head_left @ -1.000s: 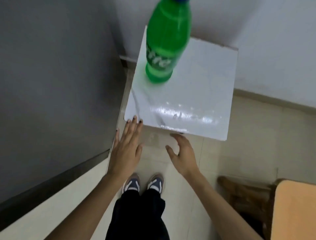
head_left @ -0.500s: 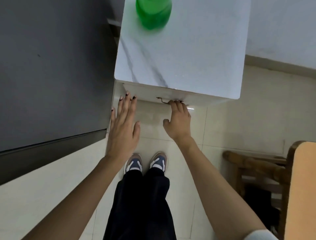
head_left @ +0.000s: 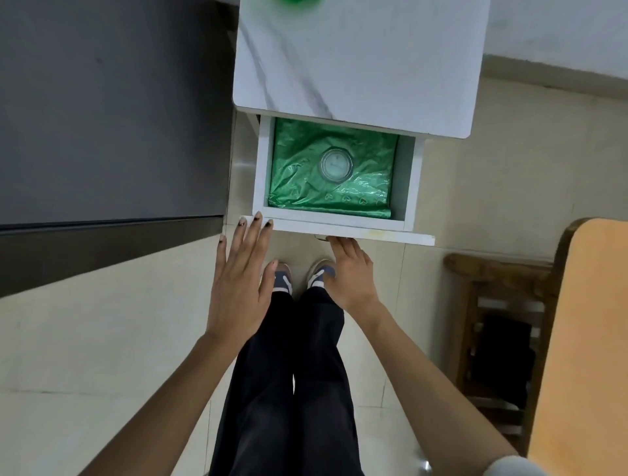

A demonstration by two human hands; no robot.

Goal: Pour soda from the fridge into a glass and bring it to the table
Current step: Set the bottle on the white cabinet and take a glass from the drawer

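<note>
Head view: the drawer [head_left: 339, 227] is out now, shut a moment ago. My right hand [head_left: 351, 271] hooks under its front, and my left hand [head_left: 238, 288] lies flat with straight fingers at its corner. The glass [head_left: 336, 164] sits inside on green plastic [head_left: 299, 183], so I'd grab it next. The soda bottle [head_left: 299, 1] is barely in frame on the marble cabinet top [head_left: 356, 61]. An orange table [head_left: 591, 339] stands to the right.
</note>
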